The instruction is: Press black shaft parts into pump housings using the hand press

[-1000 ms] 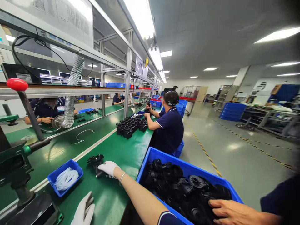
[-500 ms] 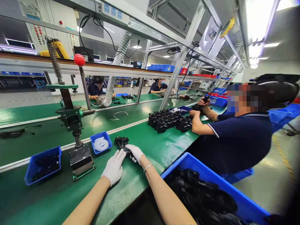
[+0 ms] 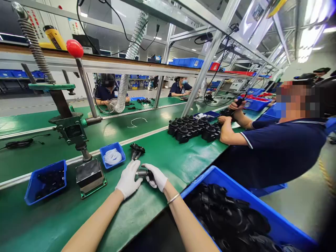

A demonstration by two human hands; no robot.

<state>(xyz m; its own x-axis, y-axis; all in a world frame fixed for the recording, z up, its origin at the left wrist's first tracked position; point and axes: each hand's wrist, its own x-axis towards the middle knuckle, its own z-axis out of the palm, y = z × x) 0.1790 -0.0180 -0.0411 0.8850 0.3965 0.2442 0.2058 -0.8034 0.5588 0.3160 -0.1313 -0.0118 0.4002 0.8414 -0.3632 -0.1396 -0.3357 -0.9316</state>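
Observation:
A short black cylindrical part (image 3: 142, 173) lies crosswise between my two white-gloved hands. My right hand (image 3: 156, 176) has its fingers curled round the right end of this part. Round its left end bends my left hand (image 3: 128, 180), thumb below and fingers above; the exact contact is hidden. Just beyond the left fingertips lies a black piece with a coiled cable (image 3: 137, 150); its lower end goes out of sight by the glove. A small blue tray (image 3: 105, 163) of white rings or ties stands to the left of it.
A hand press with a red-knobbed lever (image 3: 75, 48) stands left, beside a blue bin (image 3: 28, 194) of small black parts. Black housings (image 3: 185, 131) are grouped farther right. A large blue crate (image 3: 283, 217) of black parts is at lower right, near a seated co-worker (image 3: 278, 150).
My right hand has drawn back slightly to the right from the left hand, and the black cylindrical part now shows between them. The camera view has shifted a little.

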